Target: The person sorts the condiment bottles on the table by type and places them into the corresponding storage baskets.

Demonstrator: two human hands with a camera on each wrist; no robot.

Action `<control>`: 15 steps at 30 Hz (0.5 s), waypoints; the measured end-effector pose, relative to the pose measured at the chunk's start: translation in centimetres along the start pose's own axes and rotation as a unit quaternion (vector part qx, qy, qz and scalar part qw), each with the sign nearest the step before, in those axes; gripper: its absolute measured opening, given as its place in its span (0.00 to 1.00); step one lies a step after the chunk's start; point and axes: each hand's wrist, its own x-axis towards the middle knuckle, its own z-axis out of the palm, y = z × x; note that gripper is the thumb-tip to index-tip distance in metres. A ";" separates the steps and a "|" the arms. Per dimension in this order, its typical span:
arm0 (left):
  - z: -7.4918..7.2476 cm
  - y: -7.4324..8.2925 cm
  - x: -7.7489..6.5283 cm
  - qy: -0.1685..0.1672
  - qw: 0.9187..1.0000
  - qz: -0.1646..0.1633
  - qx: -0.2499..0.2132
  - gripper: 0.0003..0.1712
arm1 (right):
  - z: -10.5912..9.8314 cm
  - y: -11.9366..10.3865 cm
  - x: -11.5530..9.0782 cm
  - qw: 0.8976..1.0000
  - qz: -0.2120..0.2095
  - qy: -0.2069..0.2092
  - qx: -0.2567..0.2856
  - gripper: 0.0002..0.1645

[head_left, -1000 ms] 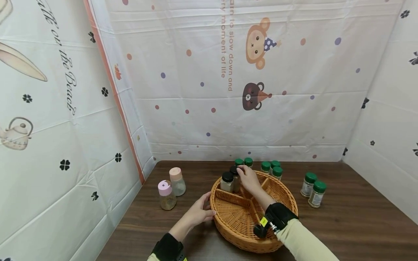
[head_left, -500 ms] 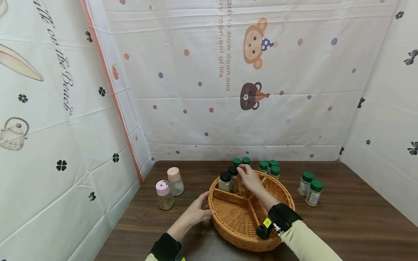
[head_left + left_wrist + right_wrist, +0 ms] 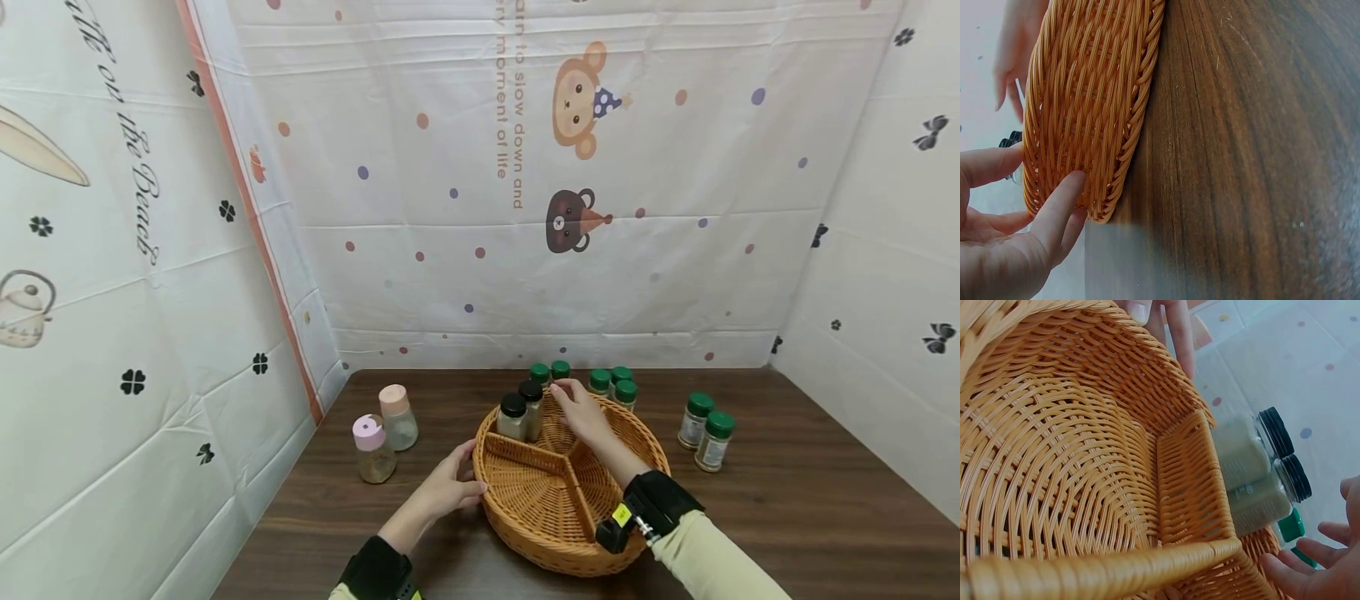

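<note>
A round wicker basket [image 3: 521, 487] with dividers sits on the table. Two jars with black lids stand side by side in its back left compartment: a front jar [image 3: 513, 423] and a rear jar [image 3: 533, 413]. My left hand [image 3: 441, 490] touches the basket's left side; in the left wrist view, its fingers [image 3: 1063, 201] lie fairly straight against the wicker wall. Beside the rear jar, my right hand [image 3: 587, 421] hovers over the basket with nothing in it. The right wrist view shows that hand [image 3: 1325, 562] with spread fingers, apart from the jars.
Left of the basket stand a pink-capped jar [image 3: 375, 454] and a peach-capped jar [image 3: 398, 421]. Several green-lidded jars [image 3: 625, 392] are behind the basket. Two more, including a front one [image 3: 712, 446], stand to its right. Patterned cloth [image 3: 450, 292] hangs behind the dark table [image 3: 750, 533].
My right hand has come off the rear black-lidded jar and shifted slightly to the right. The left hand stays at the basket. The head view has turned a little rightward.
</note>
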 end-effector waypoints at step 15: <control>0.0 0.1 -0.1 0.000 1.000 -0.003 0.000 0.44 | -1.4 0.7 -0.7 0.999 -0.022 0.041 0.001 0.31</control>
